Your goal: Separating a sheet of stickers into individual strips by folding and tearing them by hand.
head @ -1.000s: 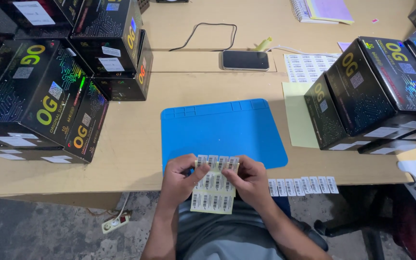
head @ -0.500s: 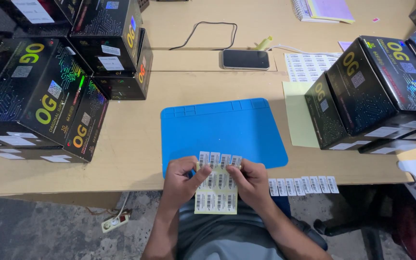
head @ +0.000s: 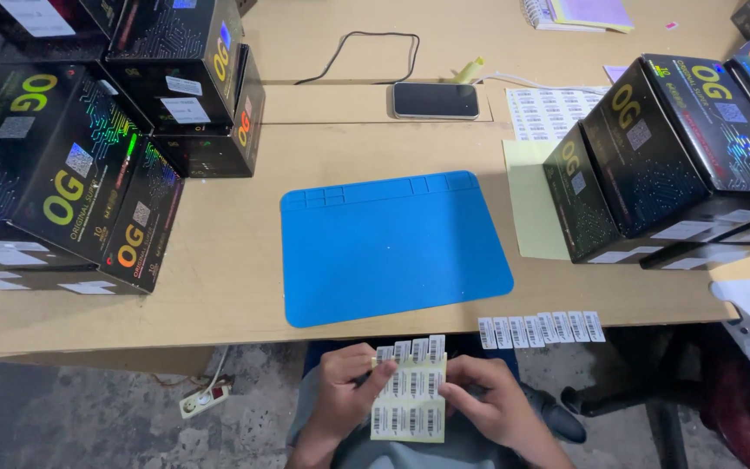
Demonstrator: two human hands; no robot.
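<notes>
Label sheet (head: 410, 395) pinched at both edges by left hand (head: 351, 391) and right hand (head: 490, 401), at 6 o'clock below the blue mat (head: 392, 247).

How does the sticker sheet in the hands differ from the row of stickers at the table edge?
The sticker sheet is held off the table by the left hand and right hand; the sticker row lies untouched along the table edge. The sheet carries several rows on yellowish backing; the row is single. Both show small white barcode stickers.
</notes>
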